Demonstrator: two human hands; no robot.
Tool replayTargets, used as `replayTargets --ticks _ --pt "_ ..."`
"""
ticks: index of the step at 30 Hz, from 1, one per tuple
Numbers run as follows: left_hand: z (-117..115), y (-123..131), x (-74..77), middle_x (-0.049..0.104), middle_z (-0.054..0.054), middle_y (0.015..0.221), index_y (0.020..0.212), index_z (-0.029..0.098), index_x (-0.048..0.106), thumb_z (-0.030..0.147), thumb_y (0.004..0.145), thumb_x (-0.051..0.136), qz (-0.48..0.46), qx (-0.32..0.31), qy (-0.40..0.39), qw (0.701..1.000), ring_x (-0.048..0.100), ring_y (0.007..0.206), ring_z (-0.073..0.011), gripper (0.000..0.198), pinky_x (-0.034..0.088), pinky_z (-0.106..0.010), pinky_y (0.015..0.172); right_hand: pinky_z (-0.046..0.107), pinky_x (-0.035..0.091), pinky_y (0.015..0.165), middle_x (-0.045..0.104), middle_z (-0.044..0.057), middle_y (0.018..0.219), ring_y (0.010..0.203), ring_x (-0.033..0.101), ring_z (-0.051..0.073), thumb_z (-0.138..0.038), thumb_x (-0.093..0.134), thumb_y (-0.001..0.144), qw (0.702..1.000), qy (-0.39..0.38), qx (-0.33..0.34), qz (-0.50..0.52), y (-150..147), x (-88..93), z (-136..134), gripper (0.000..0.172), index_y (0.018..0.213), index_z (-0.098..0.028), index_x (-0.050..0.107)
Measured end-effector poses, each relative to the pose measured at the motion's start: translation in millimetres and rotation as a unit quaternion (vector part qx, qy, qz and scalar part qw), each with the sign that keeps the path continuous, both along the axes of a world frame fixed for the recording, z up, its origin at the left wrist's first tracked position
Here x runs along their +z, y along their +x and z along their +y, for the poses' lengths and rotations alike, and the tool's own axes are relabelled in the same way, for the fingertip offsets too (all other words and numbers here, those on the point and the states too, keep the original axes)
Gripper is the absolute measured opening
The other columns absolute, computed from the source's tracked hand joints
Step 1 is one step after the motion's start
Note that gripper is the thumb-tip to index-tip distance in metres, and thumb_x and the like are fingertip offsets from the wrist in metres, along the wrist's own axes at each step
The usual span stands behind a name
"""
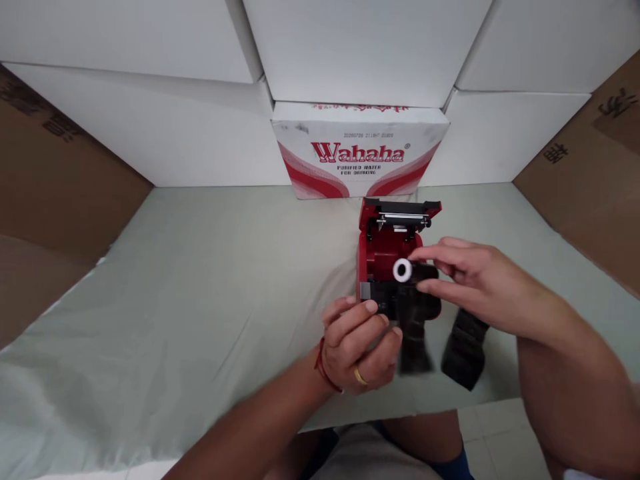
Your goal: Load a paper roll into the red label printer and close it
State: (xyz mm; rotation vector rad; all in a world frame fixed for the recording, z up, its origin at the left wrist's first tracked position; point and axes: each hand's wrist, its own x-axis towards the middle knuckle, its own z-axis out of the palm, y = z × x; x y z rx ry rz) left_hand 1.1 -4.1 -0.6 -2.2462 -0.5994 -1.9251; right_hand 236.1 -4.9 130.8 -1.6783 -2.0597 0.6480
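A small red printer [364, 257] stands on the cloth with its lid [400, 208] raised, showing a metal bar and black roller inside. My left hand [363, 343] is closed at the printer's front left corner, fingers curled against its dark front part; the contact is partly hidden. Between thumb and fingers, my right hand [465, 277] pinches a black roll [424, 272] with a white core, just over the printer's open compartment. From the roll a dark, motion-blurred strip [415, 350] hangs down in front of the printer. Right of it lies a black, block-like thing [465, 353], its kind unclear.
A white and red Wahaha water carton [360, 153] stands behind the printer, against stacked white boxes [200, 127]. Brown cardboard [65, 167] walls the left side, and another brown carton [590, 160] the right. Pale green cloth [200, 280] covers the table, whose front edge is near my legs.
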Motion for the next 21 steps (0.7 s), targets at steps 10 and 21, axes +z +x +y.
replayTargets --ticks 10,21 --pt "-3 -4 -2.5 0.085 -0.002 0.100 0.113 0.025 0.080 0.023 0.096 0.069 0.161 -0.006 -0.041 0.986 0.071 0.100 -0.0195 0.020 0.048 -0.038 0.099 0.036 0.054 0.074 0.088 0.010 0.109 0.095 0.081 0.030 -0.030 0.063 0.101 0.956 -0.047 -0.046 -0.287 -47 -27.0 46 0.042 0.140 -0.029 0.077" --pt "0 -1 -4.0 0.086 -0.002 0.102 0.124 0.026 0.076 0.015 0.097 0.071 0.193 -0.022 -0.059 0.979 0.077 0.102 -0.0197 0.029 0.050 -0.040 0.103 0.038 0.058 0.082 0.088 0.007 0.111 0.095 0.081 0.028 -0.029 0.063 0.104 0.975 -0.044 -0.031 -0.215 -48 -32.7 47 0.027 0.123 -0.028 0.082"
